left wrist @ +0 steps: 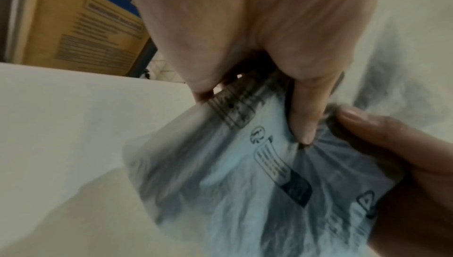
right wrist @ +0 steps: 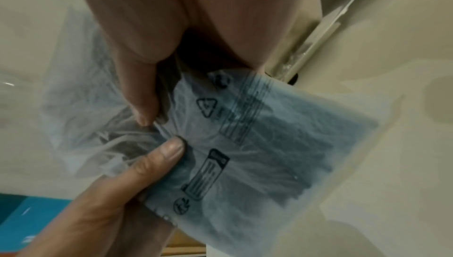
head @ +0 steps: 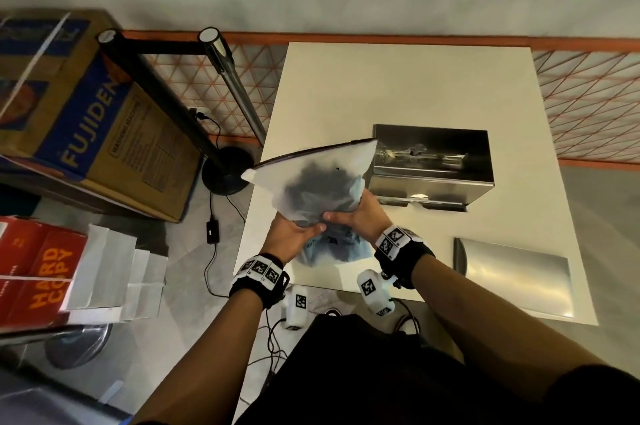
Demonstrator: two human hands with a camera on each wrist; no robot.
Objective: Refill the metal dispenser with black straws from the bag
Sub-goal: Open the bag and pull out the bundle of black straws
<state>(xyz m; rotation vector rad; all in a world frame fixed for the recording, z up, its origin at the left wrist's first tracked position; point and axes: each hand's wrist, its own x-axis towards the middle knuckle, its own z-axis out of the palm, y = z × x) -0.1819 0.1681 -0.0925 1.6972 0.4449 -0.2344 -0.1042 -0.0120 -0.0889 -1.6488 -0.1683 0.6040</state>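
Observation:
A translucent plastic bag (head: 318,189) with a dark mass of black straws showing through it is held up over the white table (head: 398,85). My left hand (head: 291,237) and right hand (head: 356,220) both grip the bag at its pinched middle, thumbs meeting. In the left wrist view, fingers (left wrist: 304,110) press into the bag (left wrist: 245,183) beside its printed symbols. The right wrist view has my thumb (right wrist: 144,102) pinching the bag (right wrist: 269,145). The open metal dispenser (head: 433,164) stands just behind and right of the bag.
A flat metal lid (head: 512,272) lies at the table's near right. On the floor to the left stand a large cardboard box (head: 86,112), barrier posts (head: 235,85), a red box (head: 38,268), paper bags and cables.

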